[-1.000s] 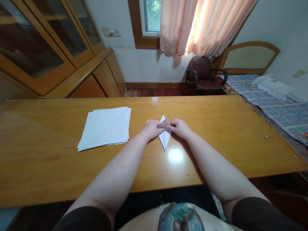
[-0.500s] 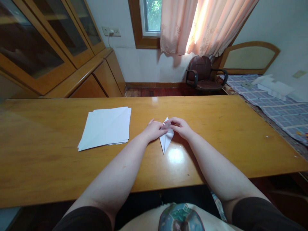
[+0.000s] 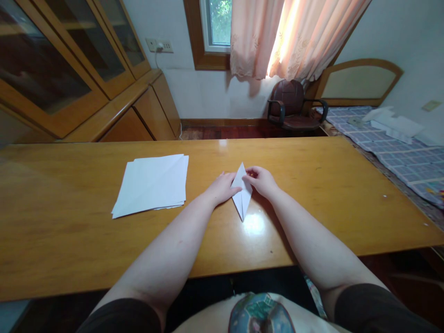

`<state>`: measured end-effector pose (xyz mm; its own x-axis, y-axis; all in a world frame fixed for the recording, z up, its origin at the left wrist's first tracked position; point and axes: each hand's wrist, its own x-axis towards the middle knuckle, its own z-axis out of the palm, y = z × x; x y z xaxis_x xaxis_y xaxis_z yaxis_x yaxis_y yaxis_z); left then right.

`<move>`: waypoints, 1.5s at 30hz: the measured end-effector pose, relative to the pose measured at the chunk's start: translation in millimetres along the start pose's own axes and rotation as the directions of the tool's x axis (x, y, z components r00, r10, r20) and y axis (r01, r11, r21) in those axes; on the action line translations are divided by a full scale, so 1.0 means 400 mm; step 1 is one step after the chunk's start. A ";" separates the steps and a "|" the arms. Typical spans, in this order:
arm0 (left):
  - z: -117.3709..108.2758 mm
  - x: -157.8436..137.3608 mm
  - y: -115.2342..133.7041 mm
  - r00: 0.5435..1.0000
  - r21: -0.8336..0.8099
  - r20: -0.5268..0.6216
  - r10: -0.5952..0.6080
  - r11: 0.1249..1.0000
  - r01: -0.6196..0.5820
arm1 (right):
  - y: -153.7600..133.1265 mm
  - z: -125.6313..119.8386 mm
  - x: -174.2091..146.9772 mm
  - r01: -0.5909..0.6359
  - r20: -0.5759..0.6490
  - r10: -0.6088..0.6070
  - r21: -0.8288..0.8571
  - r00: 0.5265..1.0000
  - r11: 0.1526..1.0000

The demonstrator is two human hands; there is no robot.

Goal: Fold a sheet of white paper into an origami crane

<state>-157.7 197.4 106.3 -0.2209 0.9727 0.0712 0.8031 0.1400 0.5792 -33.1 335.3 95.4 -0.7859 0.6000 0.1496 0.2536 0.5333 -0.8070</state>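
A white folded paper [image 3: 242,199], shaped like a narrow diamond with a slit up its lower half, is between my hands over the wooden table. From its left side my left hand [image 3: 225,188] grips it, thumb lying across the front and fingers mostly behind. My right hand [image 3: 261,181] pinches the upper right edge, the thumb on the paper and the index finger curled close to it. The top point of the paper stands clear of both hands.
Left of my hands lies a stack of white paper sheets [image 3: 152,185] on the table [image 3: 69,245]. Beyond the table are a brown armchair [image 3: 292,104], a wooden cabinet [image 3: 132,111] and a bed with a checked cover [image 3: 391,152].
The paper has become more upright and turned slightly, its top point now fully showing. My right hand has drawn back from the front to the right edge; the left stays at the left side.
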 end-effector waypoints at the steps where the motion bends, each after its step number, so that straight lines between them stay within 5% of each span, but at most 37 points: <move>1: 0.001 0.000 -0.003 1.000 -0.031 -0.016 -0.006 1.000 0.005 | 0.005 0.000 0.003 -0.017 0.038 0.020 -0.057 0.999 0.998; 9: 0.008 0.004 -0.019 0.985 0.069 -0.131 -0.116 0.990 0.126 | 0.007 -0.019 0.003 -0.047 0.087 0.076 -0.297 0.993 0.954; 18: -0.023 -0.011 0.039 0.999 0.317 -0.018 -0.044 0.947 0.047 | 0.000 -0.022 -0.005 0.132 0.247 -0.061 -0.283 0.967 0.950; 25: 0.023 -0.049 0.090 0.985 0.445 0.133 -0.113 0.894 0.043 | -0.005 -0.036 -0.004 0.198 0.292 -0.077 -0.410 0.953 0.890; 34: 0.064 -0.036 0.046 0.973 0.380 0.164 -0.160 0.921 0.087 | 0.004 -0.034 -0.002 0.236 0.203 -0.157 -0.463 0.967 0.854; 39: 0.036 -0.024 0.039 0.986 0.295 0.127 -0.109 0.953 0.068 | 0.008 -0.025 -0.005 0.269 0.377 -0.086 -0.466 0.922 0.843; 45: -0.006 -0.019 -0.006 0.979 0.335 0.110 -0.174 0.933 0.128 | 0.012 -0.026 -0.004 0.247 0.390 -0.042 -0.494 0.920 0.834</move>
<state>-159.5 189.2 106.4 -0.2947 0.9480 -0.1206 0.9069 0.3172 0.2775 -24.9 343.3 97.3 -0.9533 0.2975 -0.0513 0.2959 0.8871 -0.3542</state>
